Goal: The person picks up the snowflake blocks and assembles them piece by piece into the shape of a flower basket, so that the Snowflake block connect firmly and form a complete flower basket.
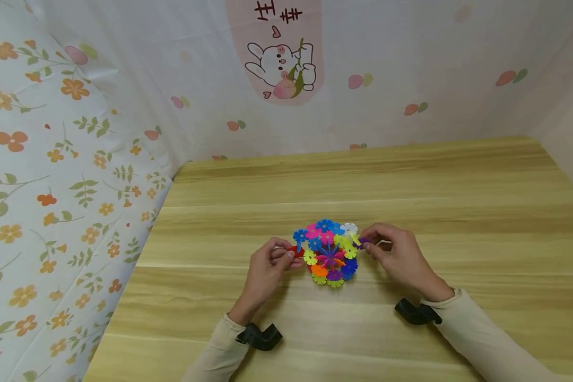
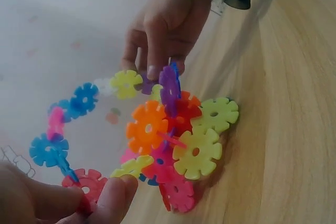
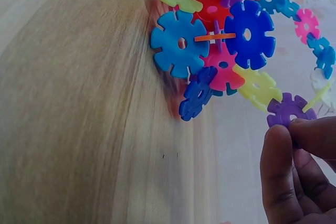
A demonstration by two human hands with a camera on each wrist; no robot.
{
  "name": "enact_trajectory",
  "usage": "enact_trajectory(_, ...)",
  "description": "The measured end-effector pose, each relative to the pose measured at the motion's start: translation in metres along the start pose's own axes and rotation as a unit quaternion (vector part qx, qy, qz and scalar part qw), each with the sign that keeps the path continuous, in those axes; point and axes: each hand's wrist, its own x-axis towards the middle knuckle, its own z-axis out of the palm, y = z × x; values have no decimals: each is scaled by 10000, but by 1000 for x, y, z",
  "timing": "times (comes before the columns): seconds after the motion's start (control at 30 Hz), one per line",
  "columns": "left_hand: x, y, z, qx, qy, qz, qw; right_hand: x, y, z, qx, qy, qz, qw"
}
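A cluster of interlocked plastic snowflake discs in many colours stands on the table between both hands. From it a chain of discs arches over, with blue discs, a pink disc and a white disc. My left hand pinches a red disc at the chain's left end between thumb and fingers. On the other side, my right hand pinches a purple disc at its edge; a yellow disc is slotted into that one. An orange disc and yellow-green discs sit low in the cluster.
The wood-grain table spreads around the cluster. Behind it hangs a pale curtain with a rabbit print, and a floral cloth hangs at the left. Each wrist carries a black camera mount.
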Motion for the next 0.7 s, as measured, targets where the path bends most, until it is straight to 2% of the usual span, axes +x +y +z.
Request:
enact_trajectory(0.27,6,-24,-12,-486,-199,-644,9965,0,-1,2,368,-4,72,9993)
enact_trajectory(0.4,6,-24,-14,-717,-236,-917,9929,-1,-1,2,401,32,75,9992)
enact_trajectory(0.53,5,-25,-14,-917,-262,-1002,9904,-2,-1,3,406,59,54,9991)
enact_trajectory(0.7,4,-25,-14,-923,-288,-933,9909,-3,-2,3,450,73,99,9989)
